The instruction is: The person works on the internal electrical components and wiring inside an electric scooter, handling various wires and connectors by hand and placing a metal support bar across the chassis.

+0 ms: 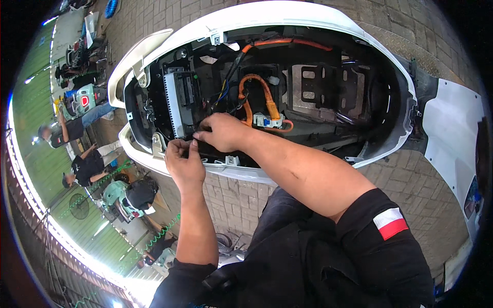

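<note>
An open white scooter body (267,14) shows a black interior. At its left part sits a black finned module with a silver strip (173,105). My left hand (185,161) has curled fingers at the module's lower end; what they grip is too small to make out. My right hand (223,131) reaches in beside it, fingers bent together near the same spot, their hold hidden. Right of the module are thick orange cables (269,102), thin coloured wires (224,90), a white breaker-like part (267,121) and a perforated metal plate (321,87).
A white panel (454,133) lies at the right. At the left, co-workers (74,128) (87,167) are among mint-green scooters (115,197), with coiled green hoses (154,241) and a fan (78,205). The paved floor (405,190) surrounds the body.
</note>
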Tool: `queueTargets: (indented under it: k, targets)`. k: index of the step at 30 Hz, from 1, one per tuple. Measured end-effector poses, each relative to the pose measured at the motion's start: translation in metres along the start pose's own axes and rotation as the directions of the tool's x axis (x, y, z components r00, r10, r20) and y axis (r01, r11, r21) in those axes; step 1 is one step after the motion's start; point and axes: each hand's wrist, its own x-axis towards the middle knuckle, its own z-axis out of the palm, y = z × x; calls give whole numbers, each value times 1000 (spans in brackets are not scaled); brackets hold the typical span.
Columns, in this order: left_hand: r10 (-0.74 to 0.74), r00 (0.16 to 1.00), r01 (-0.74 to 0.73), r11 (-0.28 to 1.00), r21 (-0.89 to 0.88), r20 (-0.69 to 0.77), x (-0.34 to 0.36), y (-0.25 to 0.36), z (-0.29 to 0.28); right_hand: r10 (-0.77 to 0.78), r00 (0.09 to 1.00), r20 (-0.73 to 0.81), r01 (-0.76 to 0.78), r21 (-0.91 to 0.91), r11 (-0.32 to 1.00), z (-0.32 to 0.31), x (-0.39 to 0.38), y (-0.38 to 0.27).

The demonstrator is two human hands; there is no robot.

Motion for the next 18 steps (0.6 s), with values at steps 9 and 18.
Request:
queueTargets:
  k: [9,18]
  targets:
    - [96,993,-102,989,-104,-64,8,-5,5,-32,999,-19,33,45,998,2,0,5]
    - [40,996,-54,982,-184,-80,4,0,9,-36,998,-56,35,-21,999,3,-2,2]
